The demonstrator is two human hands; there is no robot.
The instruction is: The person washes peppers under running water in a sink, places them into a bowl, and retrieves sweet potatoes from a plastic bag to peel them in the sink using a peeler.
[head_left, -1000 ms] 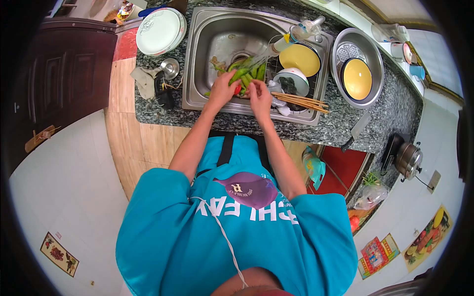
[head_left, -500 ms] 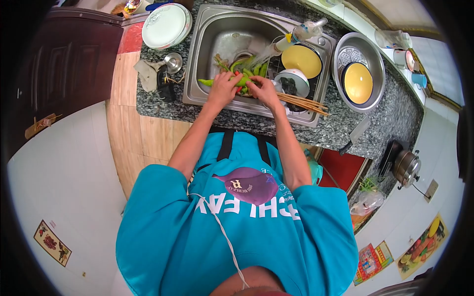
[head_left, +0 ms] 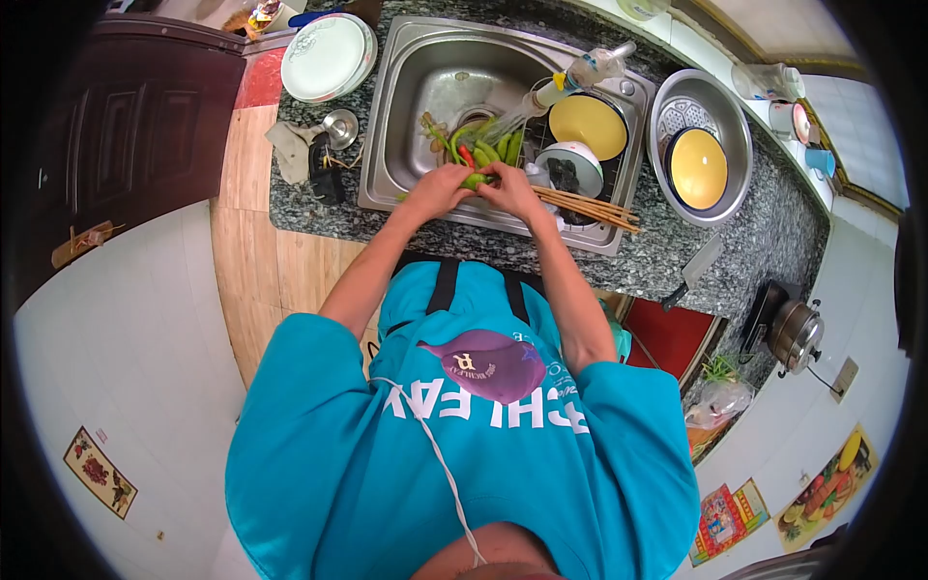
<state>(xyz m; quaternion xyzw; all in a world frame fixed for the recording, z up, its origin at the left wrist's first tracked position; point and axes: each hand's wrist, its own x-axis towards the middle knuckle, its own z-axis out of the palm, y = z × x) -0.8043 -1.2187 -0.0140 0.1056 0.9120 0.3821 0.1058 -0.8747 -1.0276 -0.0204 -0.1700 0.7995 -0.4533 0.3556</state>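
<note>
Pinching a green pepper [head_left: 476, 181] together at the near side of the sink [head_left: 375, 145], the left hand [head_left: 440, 191] and right hand [head_left: 512, 190] could lose it if water [head_left: 508, 124] makes it slick; a rightward swing could knock the chopsticks [head_left: 588, 207] just beside.

In the stainless-steel sink [head_left: 425, 87], we see a slender red pepper [head_left: 466, 155] lying among several long green peppers [head_left: 486, 151]; nearer us, we hold a bright green pepper [head_left: 476, 181], partly hidden.
</note>
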